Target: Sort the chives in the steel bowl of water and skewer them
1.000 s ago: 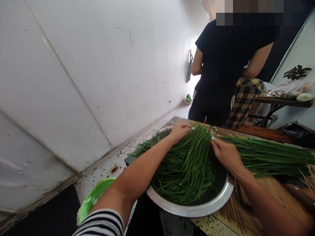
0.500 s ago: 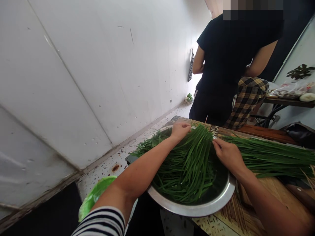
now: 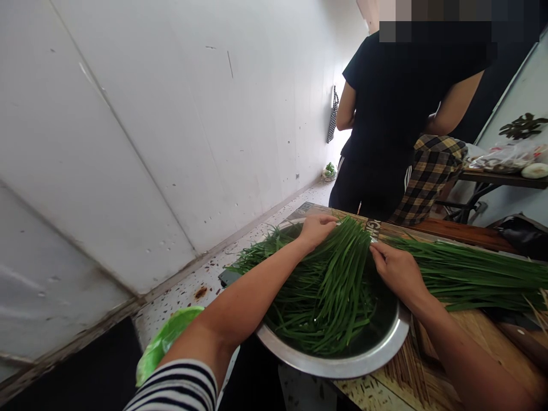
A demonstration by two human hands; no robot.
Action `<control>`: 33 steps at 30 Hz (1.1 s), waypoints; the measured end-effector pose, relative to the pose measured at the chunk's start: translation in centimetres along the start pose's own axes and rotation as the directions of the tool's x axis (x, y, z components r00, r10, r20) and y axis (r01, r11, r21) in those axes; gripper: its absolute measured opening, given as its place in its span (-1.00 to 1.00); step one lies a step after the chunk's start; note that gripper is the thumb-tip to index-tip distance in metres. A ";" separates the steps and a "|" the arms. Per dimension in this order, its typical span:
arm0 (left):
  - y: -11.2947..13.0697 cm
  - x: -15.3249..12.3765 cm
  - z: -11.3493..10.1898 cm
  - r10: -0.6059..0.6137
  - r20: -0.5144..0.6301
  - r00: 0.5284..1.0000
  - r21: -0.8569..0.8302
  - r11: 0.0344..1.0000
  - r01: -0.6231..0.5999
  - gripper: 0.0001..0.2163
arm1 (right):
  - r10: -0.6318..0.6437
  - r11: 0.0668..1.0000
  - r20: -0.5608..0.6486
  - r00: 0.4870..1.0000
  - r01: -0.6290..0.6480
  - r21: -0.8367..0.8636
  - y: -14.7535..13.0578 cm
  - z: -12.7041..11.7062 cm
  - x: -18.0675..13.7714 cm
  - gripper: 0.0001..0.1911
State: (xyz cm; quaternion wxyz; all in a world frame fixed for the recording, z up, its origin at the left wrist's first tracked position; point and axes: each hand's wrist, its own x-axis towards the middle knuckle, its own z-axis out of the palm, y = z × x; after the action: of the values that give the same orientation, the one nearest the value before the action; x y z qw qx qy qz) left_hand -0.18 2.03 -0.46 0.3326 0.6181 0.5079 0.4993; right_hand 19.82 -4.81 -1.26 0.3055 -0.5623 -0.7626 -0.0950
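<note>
A wide metal bowl (image 3: 338, 368) holds long green garlic chives (image 3: 317, 319). Across its far side a thick bunch of garlic chives (image 3: 346, 257) fans downward between my hands, its upper ends gathered near the far rim. My left hand (image 3: 317, 231) is closed in a pinch at the bunch's upper left edge. On the other side, my right hand (image 3: 396, 268) is closed at the bunch's upper right, with a small pale tip showing at its fingertips. Whatever lies inside the fingers is mostly hidden.
More garlic chives (image 3: 475, 274) lie on the table to the right, beside a wooden board (image 3: 479, 337) and thin bamboo skewers (image 3: 406, 368). A green-lined bin (image 3: 165, 339) stands at lower left. A person in black (image 3: 398, 108) stands beyond the table, facing away.
My left hand has shifted slightly right, closer to the top of the bunch. The right hand and the bowl have barely moved.
</note>
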 end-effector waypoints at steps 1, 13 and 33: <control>0.0 0.0 0.0 -0.003 -0.004 1.000 -0.004 1.000 0.003 -0.76 | -0.001 1.000 -0.003 1.000 0.001 -0.001 0.0 0.0 0.0 -0.68; 0.1 -0.1 -0.1 -0.031 -0.003 1.000 -0.026 0.999 0.031 -0.75 | 0.018 1.000 0.027 0.999 -0.017 -0.014 0.2 0.2 0.0 -0.67; 3.3 -0.8 -1.9 -0.052 0.127 0.991 -0.084 0.995 0.063 -0.78 | -0.030 0.993 -0.106 0.994 0.042 0.113 -0.4 -0.2 0.1 -0.67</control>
State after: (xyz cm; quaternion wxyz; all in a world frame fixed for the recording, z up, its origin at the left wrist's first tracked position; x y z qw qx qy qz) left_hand -1.02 0.22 2.95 0.4046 0.6180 0.4814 0.4718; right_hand 19.48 -5.00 -0.97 0.3750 -0.5242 -0.7598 -0.0856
